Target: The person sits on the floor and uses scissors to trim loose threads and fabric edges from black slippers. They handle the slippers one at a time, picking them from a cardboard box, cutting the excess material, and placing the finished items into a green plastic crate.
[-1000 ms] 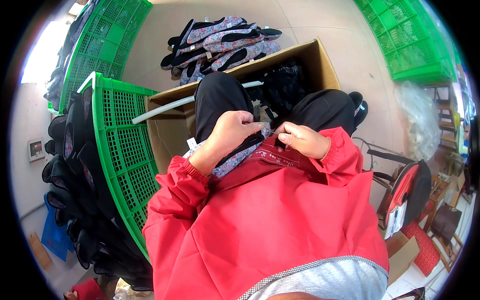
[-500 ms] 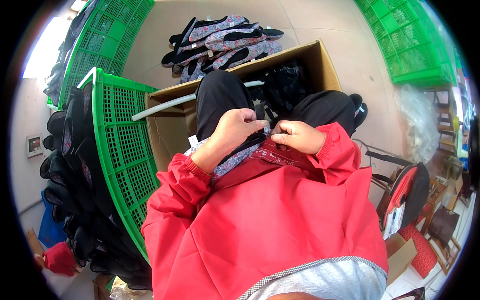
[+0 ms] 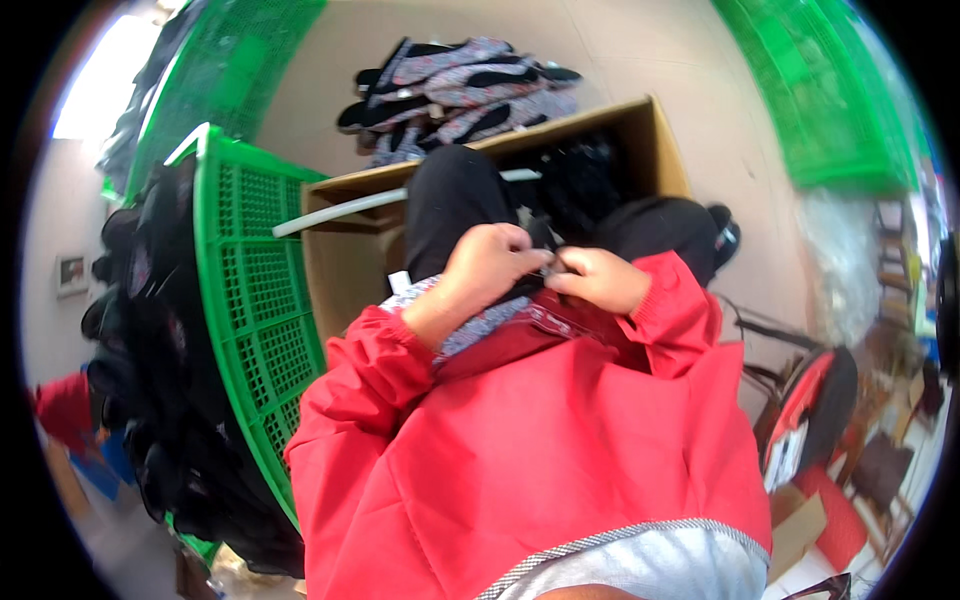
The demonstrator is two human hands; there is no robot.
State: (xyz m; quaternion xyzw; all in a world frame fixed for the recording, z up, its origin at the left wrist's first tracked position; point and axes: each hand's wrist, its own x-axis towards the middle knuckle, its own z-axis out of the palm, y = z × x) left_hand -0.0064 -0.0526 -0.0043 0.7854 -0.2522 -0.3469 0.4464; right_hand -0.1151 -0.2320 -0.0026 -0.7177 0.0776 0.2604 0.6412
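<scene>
A floral cloth slipper piece (image 3: pixel 468 332) with black edging and a small white tag lies across my lap, partly under my left wrist. My left hand (image 3: pixel 487 264) is closed, thumb and forefinger pinching its dark far end. Close beside it, my right hand (image 3: pixel 603 280) is closed too, fingertips pinching the same dark part and nearly touching the left ones. The exact spot between the fingertips is blurred and partly hidden. Just beyond the hands, an open cardboard box (image 3: pixel 335 275) holds black items (image 3: pixel 580 180) between my knees.
A pale tube (image 3: pixel 345 213) lies across the box. Behind it is a pile of floral slipper pieces (image 3: pixel 470 90). At left stands a green crate (image 3: pixel 260 290) beside many black slippers (image 3: pixel 160 350). More green crates (image 3: pixel 820 90) and a clear plastic bag (image 3: pixel 840 270) are at right.
My fingertips have drawn closer together, and a dark bit now shows just above them. The whole view has shifted slightly and blurred. The slipper piece stays on my lap.
</scene>
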